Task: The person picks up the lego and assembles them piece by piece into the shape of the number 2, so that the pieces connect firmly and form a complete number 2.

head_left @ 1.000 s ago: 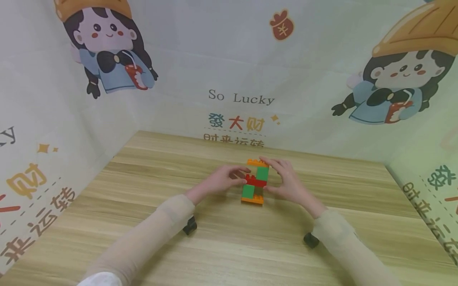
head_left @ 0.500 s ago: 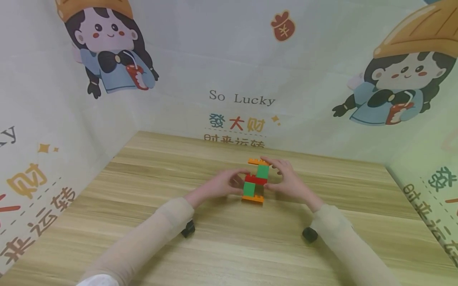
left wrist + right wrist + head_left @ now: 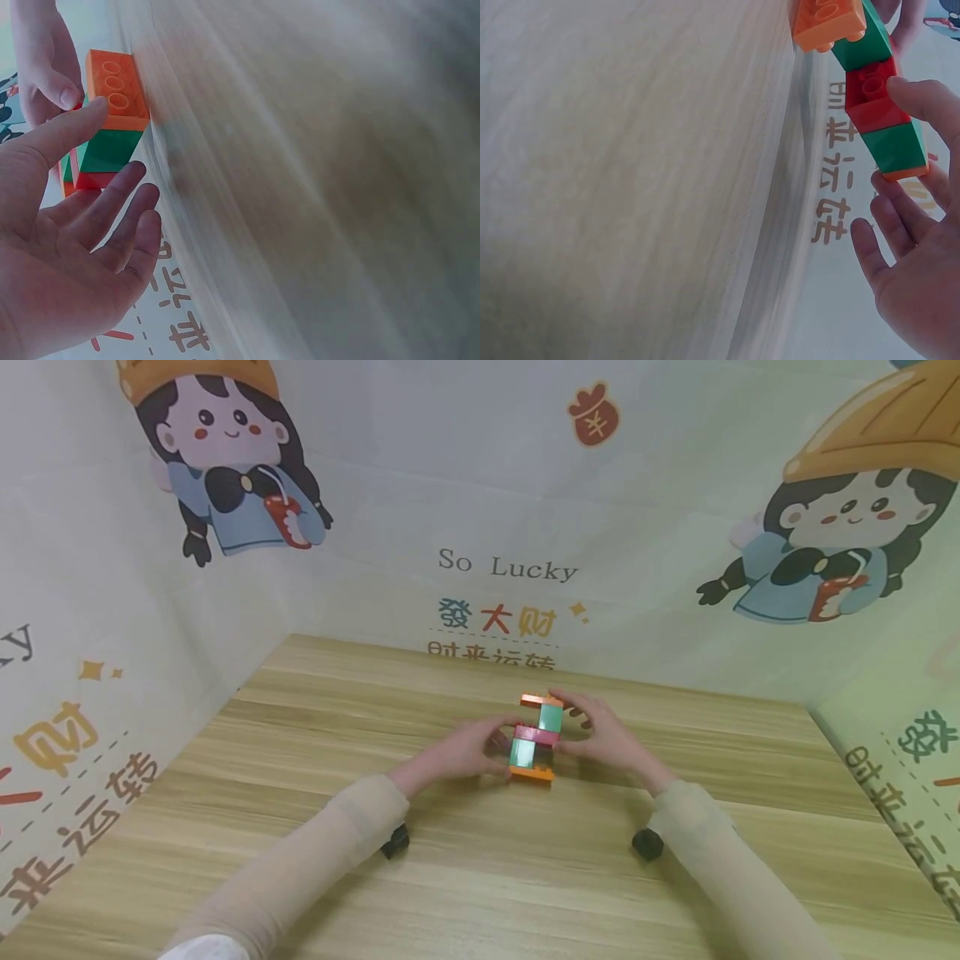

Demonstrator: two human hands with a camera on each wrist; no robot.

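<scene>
Between the two hands stands a stepped stack of toy building bricks. From the bottom it runs orange brick point(image 3: 531, 775), green brick point(image 3: 522, 753), red brick point(image 3: 536, 736), green brick point(image 3: 551, 718), orange brick point(image 3: 536, 699). It looks to be on the tabletop. My left hand point(image 3: 468, 747) grips its lower left side, the thumb low by the bottom green and orange bricks, the index finger near the red one. My right hand point(image 3: 603, 731) holds the upper right side. In the right wrist view its thumb point(image 3: 922, 97) presses the red brick; the fingers reach the top orange one.
The wooden table point(image 3: 450, 877) spreads around the stack. Behind it and at both sides hangs a printed cloth point(image 3: 375, 577). Dark wrist devices show below the sleeves, one at the left point(image 3: 395, 841) and one at the right point(image 3: 648, 843).
My left thumb has slid down from the red brick to the lower part of the stack. The stack has barely shifted and now shines with glare. My right hand keeps its hold.
</scene>
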